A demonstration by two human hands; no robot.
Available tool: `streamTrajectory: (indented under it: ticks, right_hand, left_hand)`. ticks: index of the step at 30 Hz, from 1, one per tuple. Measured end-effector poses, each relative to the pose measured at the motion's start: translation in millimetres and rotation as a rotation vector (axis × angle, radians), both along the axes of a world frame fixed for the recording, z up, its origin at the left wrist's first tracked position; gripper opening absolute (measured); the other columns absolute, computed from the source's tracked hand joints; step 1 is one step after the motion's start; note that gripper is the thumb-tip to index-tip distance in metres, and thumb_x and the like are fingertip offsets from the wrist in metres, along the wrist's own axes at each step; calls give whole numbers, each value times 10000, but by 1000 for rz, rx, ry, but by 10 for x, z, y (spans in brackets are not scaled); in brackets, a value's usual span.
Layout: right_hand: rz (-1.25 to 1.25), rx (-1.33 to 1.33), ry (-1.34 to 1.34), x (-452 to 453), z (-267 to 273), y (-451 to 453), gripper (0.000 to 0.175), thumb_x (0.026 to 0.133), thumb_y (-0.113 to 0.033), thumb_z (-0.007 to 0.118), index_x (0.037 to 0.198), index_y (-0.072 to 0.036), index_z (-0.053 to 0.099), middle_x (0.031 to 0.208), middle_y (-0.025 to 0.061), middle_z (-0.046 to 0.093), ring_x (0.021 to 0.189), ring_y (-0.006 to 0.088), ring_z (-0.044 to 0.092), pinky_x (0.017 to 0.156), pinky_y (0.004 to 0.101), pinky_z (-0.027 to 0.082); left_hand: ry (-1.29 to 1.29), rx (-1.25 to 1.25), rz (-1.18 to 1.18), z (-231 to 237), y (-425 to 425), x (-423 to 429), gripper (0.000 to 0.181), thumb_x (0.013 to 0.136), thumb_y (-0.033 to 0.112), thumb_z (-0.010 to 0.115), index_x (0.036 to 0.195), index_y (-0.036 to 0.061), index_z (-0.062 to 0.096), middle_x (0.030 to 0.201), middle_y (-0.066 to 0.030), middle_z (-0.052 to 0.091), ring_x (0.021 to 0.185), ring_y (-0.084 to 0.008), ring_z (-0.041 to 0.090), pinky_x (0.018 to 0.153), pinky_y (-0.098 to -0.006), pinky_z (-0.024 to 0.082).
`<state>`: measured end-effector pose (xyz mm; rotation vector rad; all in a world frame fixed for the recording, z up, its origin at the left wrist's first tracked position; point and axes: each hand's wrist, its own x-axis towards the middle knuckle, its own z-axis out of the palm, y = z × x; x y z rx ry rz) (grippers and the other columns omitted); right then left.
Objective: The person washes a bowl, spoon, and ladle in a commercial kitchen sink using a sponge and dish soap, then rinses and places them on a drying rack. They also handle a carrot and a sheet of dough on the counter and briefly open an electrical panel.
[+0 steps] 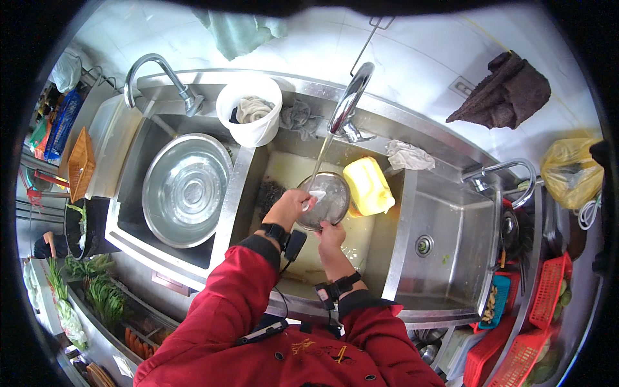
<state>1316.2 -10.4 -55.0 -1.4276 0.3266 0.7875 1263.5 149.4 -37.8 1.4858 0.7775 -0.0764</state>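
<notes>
Over the middle basin of a stainless steel sink [227, 213], my left hand [288, 209] is closed on a small white thing, perhaps a spoon or scraper, held against a round metal pan or lid [333, 198]. My right hand [331, 235] grips the near rim of that round piece. Water runs onto it from the chrome faucet [352, 96] above. A yellow plastic jug [367, 186] lies just to its right. Cloudy water stands in the basin below, with a dark, scrubby-looking mass [272, 196] at its left side.
A large metal bowl of water [188, 191] fills much of the left basin. A white bucket with rags [251, 113] stands on the back edge. The right basin has a drain [424, 246]. Red plastic baskets [549, 290] stand at right; green vegetables [104, 295] lie at lower left.
</notes>
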Motion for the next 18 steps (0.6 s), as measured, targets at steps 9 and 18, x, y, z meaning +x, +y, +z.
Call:
streamTrajectory:
  ticks: [9,18]
  right_hand:
    - [-99,137,309,280,-375,-91,313,711,50,558,1021,16,531,942,137,576,780,299,602,667,465,558]
    - [80,148,453,-130,-346,-336,87,709,-32,582,776,18,562,727,99,558,608,237,565,510,360,503]
  left_hand:
    - [199,468,338,449,-972,-793,277,740,225,739,863,10,615,687,-109,630,661,-230,625,638,-356,500]
    - [132,181,676,81,-733,-866,385,680,116,737,990,-41,574,805,-107,642,645,-190,611,538,-339,483]
